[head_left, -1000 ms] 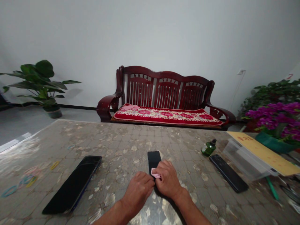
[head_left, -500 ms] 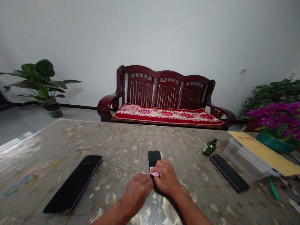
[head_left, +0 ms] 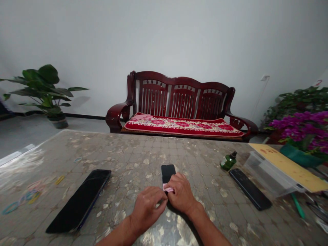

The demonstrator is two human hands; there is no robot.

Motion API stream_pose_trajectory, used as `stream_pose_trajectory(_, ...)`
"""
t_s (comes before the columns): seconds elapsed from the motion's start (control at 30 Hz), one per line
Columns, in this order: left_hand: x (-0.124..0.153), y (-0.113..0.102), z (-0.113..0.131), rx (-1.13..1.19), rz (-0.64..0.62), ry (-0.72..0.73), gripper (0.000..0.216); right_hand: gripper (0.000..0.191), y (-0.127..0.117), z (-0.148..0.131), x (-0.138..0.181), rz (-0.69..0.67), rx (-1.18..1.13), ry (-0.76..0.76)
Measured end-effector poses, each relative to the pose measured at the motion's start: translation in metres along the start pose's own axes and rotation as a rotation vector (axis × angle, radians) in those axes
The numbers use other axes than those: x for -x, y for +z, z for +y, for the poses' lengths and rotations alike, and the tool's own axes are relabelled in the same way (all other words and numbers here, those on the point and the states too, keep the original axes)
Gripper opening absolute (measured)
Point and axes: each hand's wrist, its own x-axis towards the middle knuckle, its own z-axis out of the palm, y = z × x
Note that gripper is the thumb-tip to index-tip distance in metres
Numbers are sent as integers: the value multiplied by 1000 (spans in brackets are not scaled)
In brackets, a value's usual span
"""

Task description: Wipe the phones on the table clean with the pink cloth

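Observation:
A small black phone (head_left: 168, 172) lies screen up on the patterned table, in the middle in front of me. My right hand (head_left: 181, 194) is closed on a folded pink cloth (head_left: 167, 188) and presses it against the phone's lower part, hiding much of that end. At the phone's near end, my left hand (head_left: 148, 206) pinches the lower edge between thumb and fingers, leaving a loop-shaped gap behind the fingertips. The exact contact of those fingertips is partly hidden.
To the left lie a large black tablet (head_left: 80, 200) and several coloured bands (head_left: 32, 196). On the right are a green pump bottle (head_left: 228, 161), another dark phone (head_left: 249, 189), a clear plastic box (head_left: 269, 176) under a yellow sheet (head_left: 289, 165), and a green-handled tool (head_left: 298, 206).
The left thumb and fingers have parted behind the tips, showing a gap. The right hand and cloth have shifted only slightly on the phone.

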Motion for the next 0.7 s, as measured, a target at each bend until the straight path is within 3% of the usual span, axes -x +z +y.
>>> stream_pose_trajectory(0.23, -2, 0, -8, 13, 38, -100, 14, 17, -3, -2, 1, -1, 2, -32)
stream_pose_trajectory(0.43, -1, 3, -16, -49, -25, -158, 13, 19, -5, -4, 7, -36, -28, -58)
stream_pose_trajectory(0.7, 3, 8, -25, -130, -105, -155, 35, 16, -2, -3, 9, -19, -53, -117)
